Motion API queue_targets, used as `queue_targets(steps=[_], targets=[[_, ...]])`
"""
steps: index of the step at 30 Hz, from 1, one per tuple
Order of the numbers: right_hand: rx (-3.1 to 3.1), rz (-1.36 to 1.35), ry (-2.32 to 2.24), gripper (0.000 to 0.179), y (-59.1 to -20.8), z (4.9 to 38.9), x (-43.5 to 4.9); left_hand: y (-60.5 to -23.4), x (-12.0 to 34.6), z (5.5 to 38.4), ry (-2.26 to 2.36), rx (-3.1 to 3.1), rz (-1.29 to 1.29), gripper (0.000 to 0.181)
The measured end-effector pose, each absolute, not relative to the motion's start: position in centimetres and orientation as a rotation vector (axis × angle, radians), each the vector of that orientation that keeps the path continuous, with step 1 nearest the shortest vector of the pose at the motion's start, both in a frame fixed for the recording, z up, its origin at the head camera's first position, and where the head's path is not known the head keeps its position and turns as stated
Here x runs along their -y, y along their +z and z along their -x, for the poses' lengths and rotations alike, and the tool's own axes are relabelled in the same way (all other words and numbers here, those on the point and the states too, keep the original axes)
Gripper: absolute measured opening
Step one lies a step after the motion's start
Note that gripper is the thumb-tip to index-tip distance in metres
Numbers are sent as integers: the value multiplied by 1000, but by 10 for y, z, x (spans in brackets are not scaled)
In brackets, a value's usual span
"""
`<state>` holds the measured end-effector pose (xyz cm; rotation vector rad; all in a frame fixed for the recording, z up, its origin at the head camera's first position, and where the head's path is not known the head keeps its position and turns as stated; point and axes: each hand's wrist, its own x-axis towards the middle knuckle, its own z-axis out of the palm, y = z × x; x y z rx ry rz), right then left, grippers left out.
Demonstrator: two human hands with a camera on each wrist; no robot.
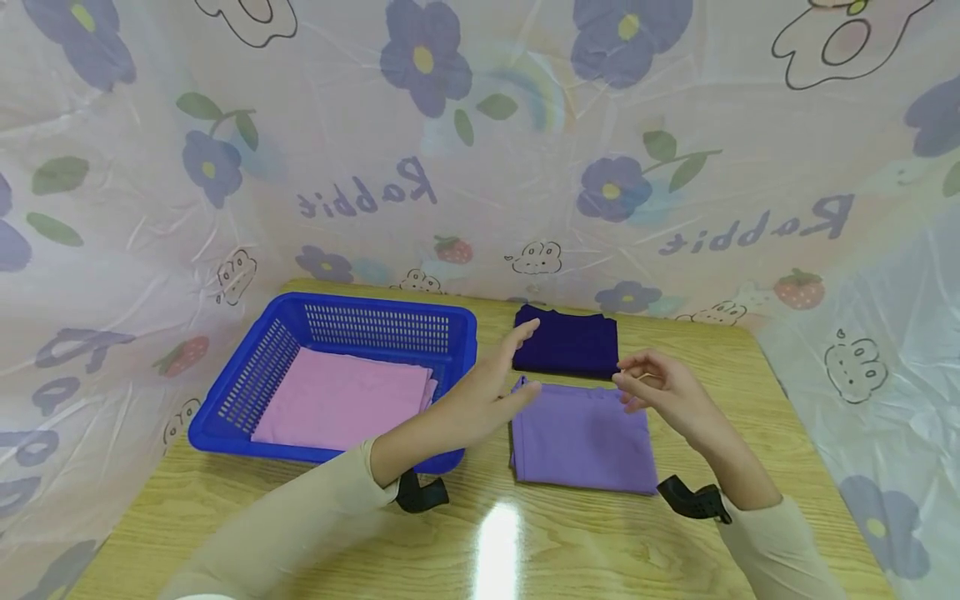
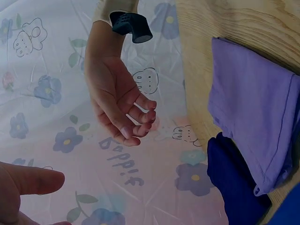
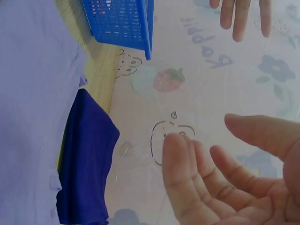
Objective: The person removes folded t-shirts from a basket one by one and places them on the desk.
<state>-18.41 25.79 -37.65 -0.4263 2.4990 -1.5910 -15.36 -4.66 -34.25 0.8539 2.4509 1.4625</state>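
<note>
A folded lilac cloth (image 1: 585, 442) lies on the table between my two hands. Behind it is a folded dark navy cloth (image 1: 566, 342), seen also in both wrist views. My left hand (image 1: 480, 396) hovers at the lilac cloth's left side, fingers extended and thumb apart, holding nothing. Over the right side of the lilac cloth, my right hand (image 1: 667, 392) is raised with loosely bent fingers and nothing in them. A gap shows between its thumb and fingers in the right wrist view.
To the left, a blue plastic basket (image 1: 378, 302) with slotted walls holds a folded pink cloth (image 1: 345, 396); my left forearm crosses its front right corner. The wooden table (image 1: 585, 550) meets a printed curtain (image 1: 495, 192) at the back and sides.
</note>
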Motion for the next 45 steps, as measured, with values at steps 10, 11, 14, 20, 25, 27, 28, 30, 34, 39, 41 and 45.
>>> queue_targets(steps=[10, 11, 14, 20, 25, 27, 28, 30, 34, 39, 41, 45], targets=[[-2401, 469, -1606, 36, -363, 193, -233, -337, 74, 169, 1425, -2539, -812, 73], [-2389, 478, -1608, 35, -361, 194, -230, -336, 77, 171, 1424, -2546, -812, 73], [-2373, 501, -1601, 34, -357, 198, -221, -333, 87, 174, 1421, -2562, -806, 74], [-2381, 547, -1559, 32, -350, 207, -202, -327, 106, 176, 1402, -2591, -746, 76], [-2366, 611, -1543, 30, -344, 218, -188, -330, 121, 180, 1370, -2640, -702, 77], [-2352, 640, -1549, 29, -342, 223, -183, -332, 128, 183, 1362, -2656, -684, 78], [-2349, 648, -1549, 29, -341, 225, -180, -332, 132, 184, 1356, -2666, -674, 79], [-2335, 644, -1551, 29, -338, 229, -174, -334, 140, 187, 1334, -2689, -650, 79], [-2322, 621, -1539, 28, -333, 235, -162, -335, 157, 192, 1292, -2736, -595, 78], [-2297, 630, -1519, 28, -329, 242, -144, -336, 181, 195, 1247, -2771, -489, 79], [-2271, 641, -1520, 27, -329, 244, -136, -337, 191, 196, 1231, -2781, -448, 80], [-2221, 652, -1526, 26, -330, 248, -122, -340, 209, 199, 1204, -2785, -368, 82]])
